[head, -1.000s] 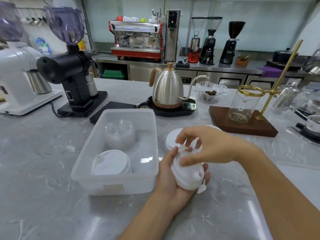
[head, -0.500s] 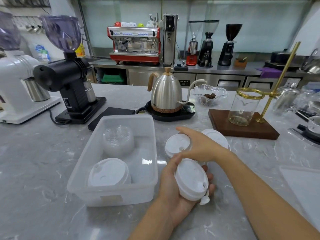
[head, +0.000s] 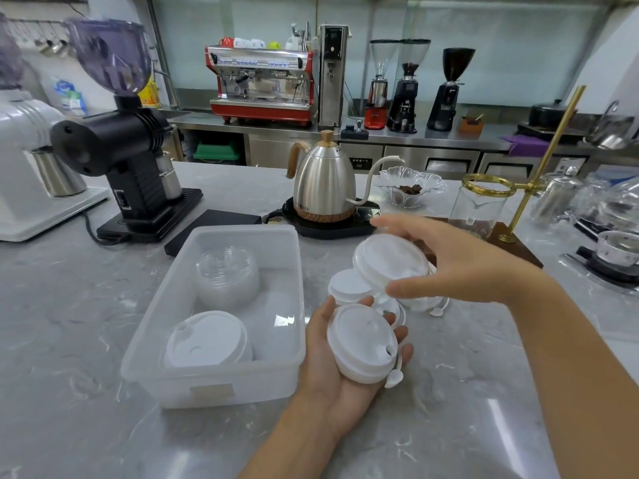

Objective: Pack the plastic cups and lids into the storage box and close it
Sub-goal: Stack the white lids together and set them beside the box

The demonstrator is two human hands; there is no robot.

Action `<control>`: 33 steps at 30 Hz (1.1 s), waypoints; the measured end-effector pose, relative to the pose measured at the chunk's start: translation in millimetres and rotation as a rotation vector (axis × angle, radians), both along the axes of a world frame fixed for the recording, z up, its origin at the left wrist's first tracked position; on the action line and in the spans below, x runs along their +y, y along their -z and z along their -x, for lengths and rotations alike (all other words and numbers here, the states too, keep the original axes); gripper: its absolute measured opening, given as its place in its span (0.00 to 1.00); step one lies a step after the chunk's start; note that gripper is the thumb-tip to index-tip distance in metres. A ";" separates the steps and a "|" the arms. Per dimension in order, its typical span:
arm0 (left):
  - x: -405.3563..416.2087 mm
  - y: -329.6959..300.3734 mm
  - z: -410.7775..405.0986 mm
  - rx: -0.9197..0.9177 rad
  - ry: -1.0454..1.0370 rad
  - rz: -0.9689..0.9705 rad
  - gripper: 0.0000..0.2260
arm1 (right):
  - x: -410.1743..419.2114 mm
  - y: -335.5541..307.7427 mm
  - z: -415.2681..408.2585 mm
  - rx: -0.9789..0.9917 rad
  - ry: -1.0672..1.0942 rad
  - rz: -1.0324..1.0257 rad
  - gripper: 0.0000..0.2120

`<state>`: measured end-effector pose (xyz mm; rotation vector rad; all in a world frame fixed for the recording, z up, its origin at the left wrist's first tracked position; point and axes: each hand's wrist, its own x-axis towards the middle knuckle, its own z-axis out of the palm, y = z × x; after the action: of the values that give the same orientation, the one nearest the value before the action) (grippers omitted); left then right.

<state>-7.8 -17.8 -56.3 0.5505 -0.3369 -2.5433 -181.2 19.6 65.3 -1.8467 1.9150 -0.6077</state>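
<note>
**Lid transfer: slip risk at handover**

The left hand (head: 332, 344) cradles a white lid stack (head: 363, 344) in its open palm, lower centre of the frame. The right hand (head: 460, 267) pinches another lid (head: 387, 261) just above. The storage box (head: 221, 385) sits left on the worktop (head: 69, 305) (lids and clear cups already inside). The palm-held stack is probably unsecured; tilting could spill it.

This is a café: behind the kettle (head: 323, 188) stand a red espresso machine (head: 261, 86) and coffee grinders (head: 408, 95).
</note>
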 end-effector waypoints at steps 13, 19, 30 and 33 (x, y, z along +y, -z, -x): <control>-0.5 2.5 3.0 0.109 0.039 0.011 0.26 | 7.4 11.7 -50.8 0.261 -0.132 -0.239 0.34; -0.2 4.1 0.5 0.176 0.116 0.006 0.24 | 5.9 20.2 -51.8 0.221 -0.119 -0.259 0.34; -1.6 4.1 -1.4 0.202 0.143 0.014 0.21 | 2.6 26.5 -45.3 0.089 -0.145 -0.292 0.38; 0.0 2.8 -2.1 0.221 0.136 0.012 0.18 | 2.0 28.2 -43.6 0.032 -0.133 -0.289 0.39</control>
<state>-5.6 -17.8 -59.1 0.2456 -0.3188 -2.6982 -137.6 21.6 37.1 -1.7866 1.7738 -0.2449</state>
